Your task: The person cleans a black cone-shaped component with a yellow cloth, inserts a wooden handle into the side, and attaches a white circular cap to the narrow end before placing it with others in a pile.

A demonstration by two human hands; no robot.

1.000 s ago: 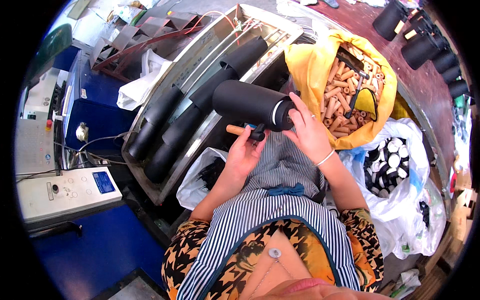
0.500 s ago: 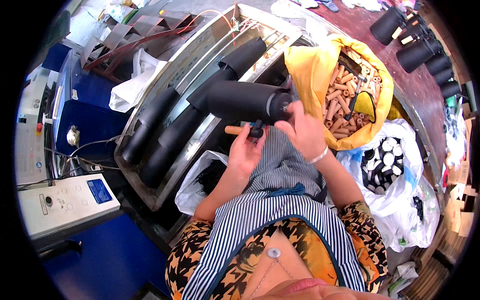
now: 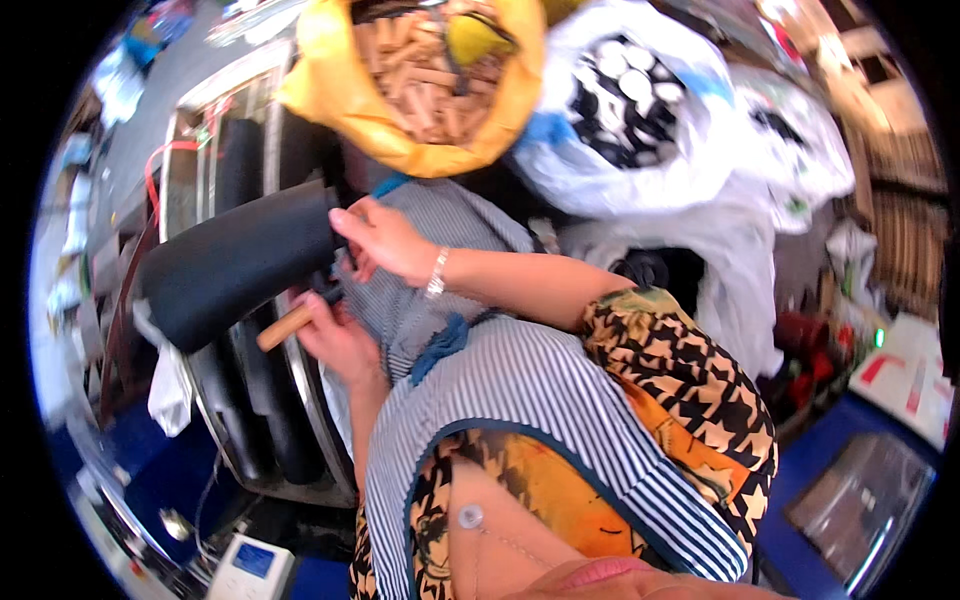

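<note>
A large matte black cylinder (image 3: 235, 265) lies tilted on its side in front of me, over a metal-edged trough. My right hand (image 3: 385, 240), with a bracelet at its wrist, has its thumb and curled fingers at the cylinder's right end. My left hand (image 3: 340, 340) grips a tan handle (image 3: 285, 327) with a black fitting, just below that same end. The handle points down and left. Whether the fitting touches the cylinder is hidden by my fingers and blur.
More black cylinders (image 3: 275, 420) lie in the trough (image 3: 310, 410). Ahead stands a yellow bag (image 3: 520, 110) of tan handles. White plastic bags (image 3: 690, 185) on the right hold black and white round parts and black pieces. A blue machine (image 3: 850, 500) is at the lower right.
My view has swung right, so the bags sit further left and up. My right hand has gone from stretched fingers to curled ones at the cylinder's end. The left hand keeps the handle.
</note>
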